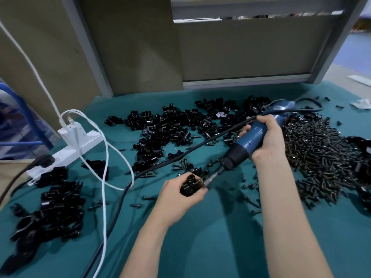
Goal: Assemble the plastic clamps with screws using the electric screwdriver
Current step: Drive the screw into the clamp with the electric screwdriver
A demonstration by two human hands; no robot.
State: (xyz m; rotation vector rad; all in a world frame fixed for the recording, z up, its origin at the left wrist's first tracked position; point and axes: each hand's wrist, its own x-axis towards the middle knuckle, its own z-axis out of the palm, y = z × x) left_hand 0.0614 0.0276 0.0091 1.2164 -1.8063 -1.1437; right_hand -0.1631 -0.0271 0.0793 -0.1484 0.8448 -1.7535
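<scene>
Now gripping plastic clamp [189, 186] in curled fingers of left hand [177, 198], clear of counter [220, 241]; clasping electric screwdriver [249, 138] in right hand [268, 137], angling bit [211, 178] into clamp for straight driving.

The scene is taken in through a single wide-angle view, set at head height and directed forward and down onto the tabletop [210, 237]. The left hand [178, 195] and right hand [267, 137] are caught at close range near the centre, both forearms entering from the lower edge. The upright panels [251, 49] behind the tabletop are included across the top.
</scene>
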